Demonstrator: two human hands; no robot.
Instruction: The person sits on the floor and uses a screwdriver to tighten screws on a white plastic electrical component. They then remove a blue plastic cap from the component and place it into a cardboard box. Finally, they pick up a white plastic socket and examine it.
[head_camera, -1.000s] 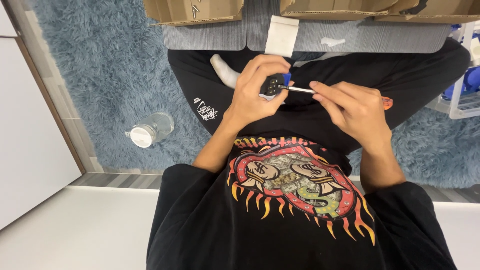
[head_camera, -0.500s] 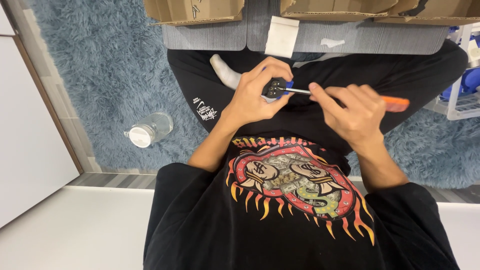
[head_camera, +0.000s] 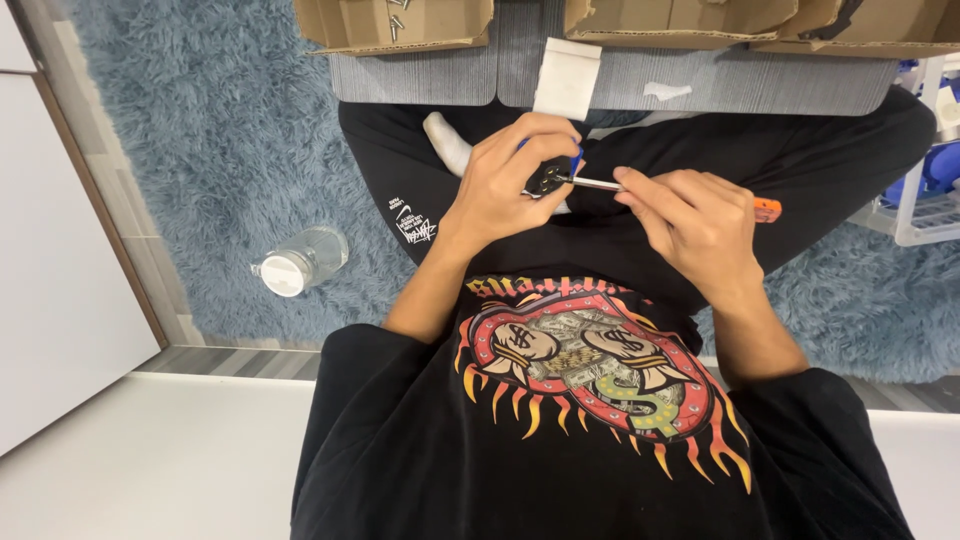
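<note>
1. Since the earlier frames the right hand (head_camera: 700, 225) has slid along the screwdriver (head_camera: 600, 184), covering more of its orange handle; the left hand (head_camera: 510, 180) has barely shifted.
2. The left hand is curled tight around a small black part (head_camera: 548, 178), held above the lap.
3. The right hand pinches the screwdriver's shaft, tip touching the part.
4. The part looks light, rigid and easily dropped; gripping its edges seems safest.
5. A clear jar (head_camera: 300, 262) lies on the blue rug (head_camera: 200, 120).

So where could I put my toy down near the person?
Bare blue rug lies above the clear jar, left of the leg. Crowded: the lap, where left hand and right hand work a screwdriver; cardboard boxes above.
</note>
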